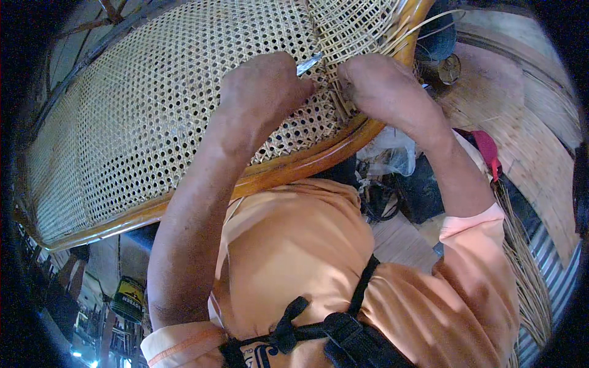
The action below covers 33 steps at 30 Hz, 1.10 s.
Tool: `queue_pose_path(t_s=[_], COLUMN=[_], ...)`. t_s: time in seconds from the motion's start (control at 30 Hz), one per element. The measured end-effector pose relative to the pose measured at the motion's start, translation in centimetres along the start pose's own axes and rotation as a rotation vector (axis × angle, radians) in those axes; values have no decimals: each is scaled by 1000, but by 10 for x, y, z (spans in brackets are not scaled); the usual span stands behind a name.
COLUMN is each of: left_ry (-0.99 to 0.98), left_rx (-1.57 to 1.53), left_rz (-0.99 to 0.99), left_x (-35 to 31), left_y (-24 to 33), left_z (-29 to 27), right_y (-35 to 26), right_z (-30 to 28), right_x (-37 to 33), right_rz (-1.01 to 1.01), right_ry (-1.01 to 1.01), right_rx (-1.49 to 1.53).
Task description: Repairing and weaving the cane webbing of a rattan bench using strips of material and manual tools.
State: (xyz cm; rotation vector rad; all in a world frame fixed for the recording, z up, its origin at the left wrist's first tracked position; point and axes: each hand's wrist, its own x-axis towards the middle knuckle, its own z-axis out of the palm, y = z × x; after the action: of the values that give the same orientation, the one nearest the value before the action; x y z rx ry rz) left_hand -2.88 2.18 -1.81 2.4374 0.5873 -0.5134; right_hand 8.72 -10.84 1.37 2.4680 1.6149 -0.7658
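A large woven cane panel [184, 92] in a varnished, curved wooden frame [294, 168] lies across in front of me. My left hand [265, 89] is closed above the weave, with a shiny metal tool [308, 63] sticking out beside its fingers. Most of that tool is hidden, so its kind does not show. Close by on the right, my right hand [383, 86] is closed at the cane near the frame's inner edge. Whatever its fingers pinch is out of sight. Between the hands runs a dark seam in the weave, and more open weaving [353, 30] lies beyond it.
Loose cane strands [423, 27] curl over the frame at upper right. A bundle of long strands [521, 264] hangs at the right, near a red cloth item [486, 150]. Below the frame are a clear plastic bag [392, 153] and, lower left, a dark container [129, 299].
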Motion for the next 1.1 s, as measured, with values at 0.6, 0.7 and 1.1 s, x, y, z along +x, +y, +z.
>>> queue_pose_path(t_s=[0.6, 0.7, 1.1], left_ry=[230, 284, 207], left_rx=[-234, -142, -97], left_rz=[209, 216, -8], left_x=[-11, -11, -21], left_y=[8, 11, 4], left_z=[17, 21, 12], right_y=[3, 10, 10], right_z=[8, 12, 22], right_x=[-9, -13, -17], right_rz=[-40, -140, -137], right_ry=[161, 171, 362], right_rx=[104, 147, 204])
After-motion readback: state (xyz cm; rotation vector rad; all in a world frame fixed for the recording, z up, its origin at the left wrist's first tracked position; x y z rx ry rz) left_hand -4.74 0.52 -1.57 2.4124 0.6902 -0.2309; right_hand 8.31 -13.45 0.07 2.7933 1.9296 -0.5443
